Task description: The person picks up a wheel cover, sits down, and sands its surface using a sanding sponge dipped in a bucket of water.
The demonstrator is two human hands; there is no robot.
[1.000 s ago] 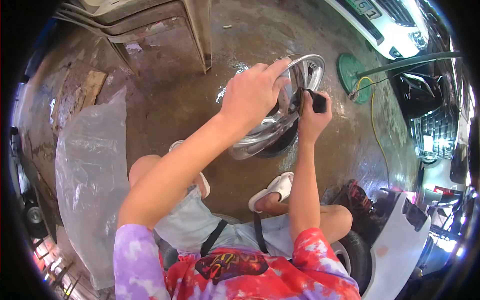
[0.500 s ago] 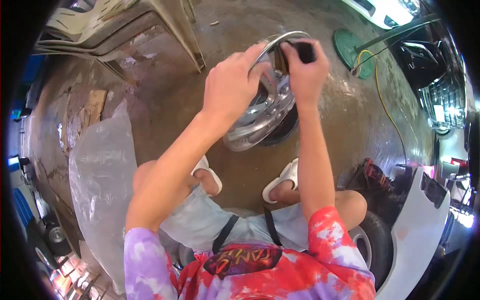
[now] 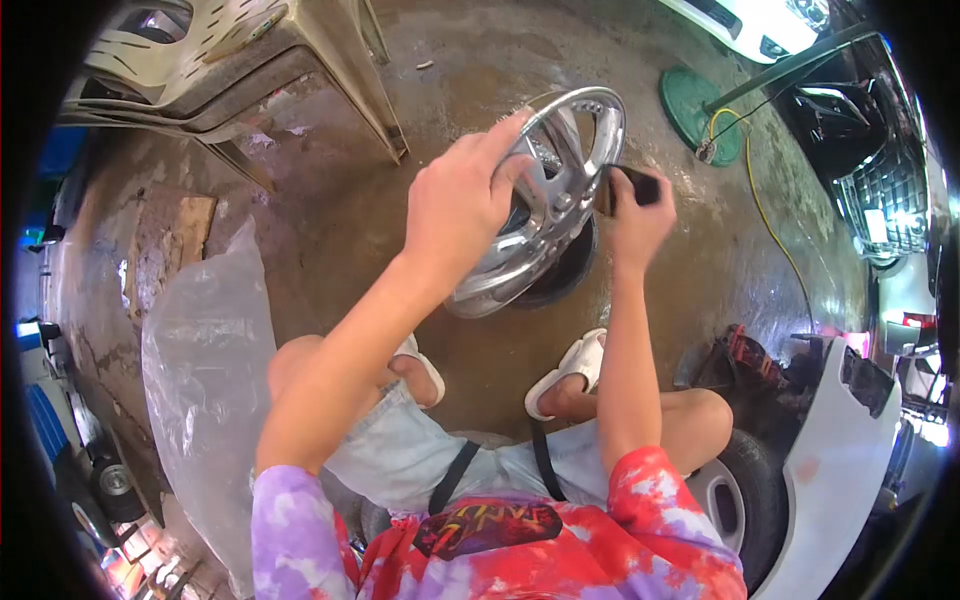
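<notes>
We see a shiny silver wheel (image 3: 562,205), which is in a tilted position above the wet floor (image 3: 480,350), in front of the person. The fingers (image 3: 503,143) of the left hand (image 3: 455,205) are grasping its upper left edge, with the thumb toward the spokes. The right hand (image 3: 643,225) is clasping a dark pad (image 3: 642,188) between its thumb and its fingers; this pad is just beside the right edge of the wheel, but we cannot tell if the two are touching.

Under the wheel we notice a black basin (image 3: 572,268), partly hidden by it. Nearer to the person, two white sandals (image 3: 570,372) are on the floor. On the left side we find a clear plastic sheet (image 3: 205,340), a piece of board (image 3: 195,225) beyond it and some stacked chairs (image 3: 325,45). On the right side there are a round green base (image 3: 680,105) with a pole (image 3: 780,70), a yellow cord (image 3: 775,230), a tyre (image 3: 762,480) and a white panel (image 3: 835,470).
</notes>
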